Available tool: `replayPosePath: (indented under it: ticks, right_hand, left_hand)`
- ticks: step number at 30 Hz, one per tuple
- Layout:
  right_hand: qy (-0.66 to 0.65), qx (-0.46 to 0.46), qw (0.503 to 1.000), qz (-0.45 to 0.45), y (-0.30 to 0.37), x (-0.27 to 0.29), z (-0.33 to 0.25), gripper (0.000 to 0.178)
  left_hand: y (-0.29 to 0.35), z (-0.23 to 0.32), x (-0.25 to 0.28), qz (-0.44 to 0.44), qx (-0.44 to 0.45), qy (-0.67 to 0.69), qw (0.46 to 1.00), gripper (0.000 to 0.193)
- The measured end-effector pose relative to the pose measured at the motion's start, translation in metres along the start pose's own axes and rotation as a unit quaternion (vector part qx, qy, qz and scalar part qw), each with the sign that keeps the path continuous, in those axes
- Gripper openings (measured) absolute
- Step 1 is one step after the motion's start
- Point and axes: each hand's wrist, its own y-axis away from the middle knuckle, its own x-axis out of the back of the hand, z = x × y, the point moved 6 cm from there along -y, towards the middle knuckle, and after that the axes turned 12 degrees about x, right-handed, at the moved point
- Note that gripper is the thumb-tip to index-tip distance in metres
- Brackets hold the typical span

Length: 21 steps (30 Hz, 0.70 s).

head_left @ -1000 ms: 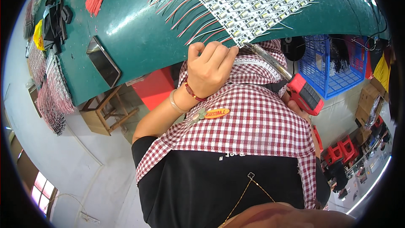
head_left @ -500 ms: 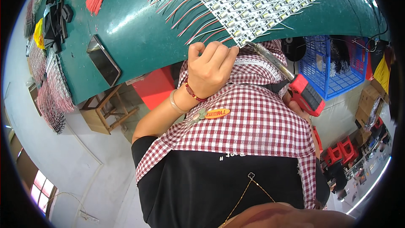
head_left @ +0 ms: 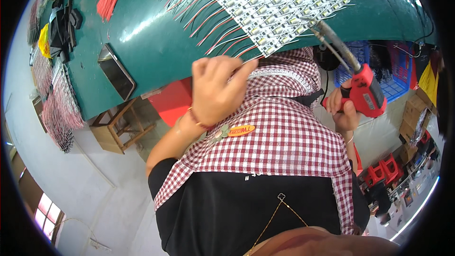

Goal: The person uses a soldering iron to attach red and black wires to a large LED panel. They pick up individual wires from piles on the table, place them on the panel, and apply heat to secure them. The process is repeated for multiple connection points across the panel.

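Observation:
My left hand [head_left: 215, 90] is curled at the near edge of the green table [head_left: 156, 42]. Its fingertips touch the red and white wire ends of a mat of white LED strips [head_left: 270, 4]; nothing shows inside the hand. My right hand [head_left: 343, 111] grips a red soldering gun [head_left: 367, 90] to the right, below the table edge. Its metal barrel [head_left: 332, 42] slants up-left, with the tip at the strips' near right corner. A red-and-white checked cloth [head_left: 279, 132] covers my front between both hands.
A dark phone [head_left: 116, 71] lies on the table's left part, with cut red wires [head_left: 108, 2] beyond it. Bundles of strips [head_left: 52, 104] hang at the far left. Below are a wooden stool [head_left: 121, 130], a blue basket [head_left: 384, 68] and red stools [head_left: 384, 170].
My right hand has come out to the right with the soldering gun, whose barrel now points up at the strips. My left hand has shifted slightly down-left and stretched its forefinger.

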Motion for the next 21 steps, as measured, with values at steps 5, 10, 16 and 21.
replayPosePath:
  ticks: [5,10,16,21]
  right_hand:
    - [-0.068,0.032,0.997,0.035,-0.034,0.010,-0.006,0.049]
    - [-0.250,0.056,0.965,0.063,-0.101,0.019,-0.001,0.042]
    - [-0.386,0.029,0.922,-0.007,-0.192,0.003,-0.001,0.040]
    - [-0.370,-0.024,0.929,0.003,-0.224,-0.002,0.035,0.037]
  left_hand:
    - [0.032,-0.025,0.066,-0.442,0.118,0.165,0.874,0.066]
    - [0.062,0.005,0.117,-0.546,0.019,0.358,0.758,0.085]
    - [0.071,0.005,0.113,-0.539,-0.044,0.357,0.762,0.064]
    - [0.051,0.009,0.125,-0.376,0.000,0.532,0.759,0.029]
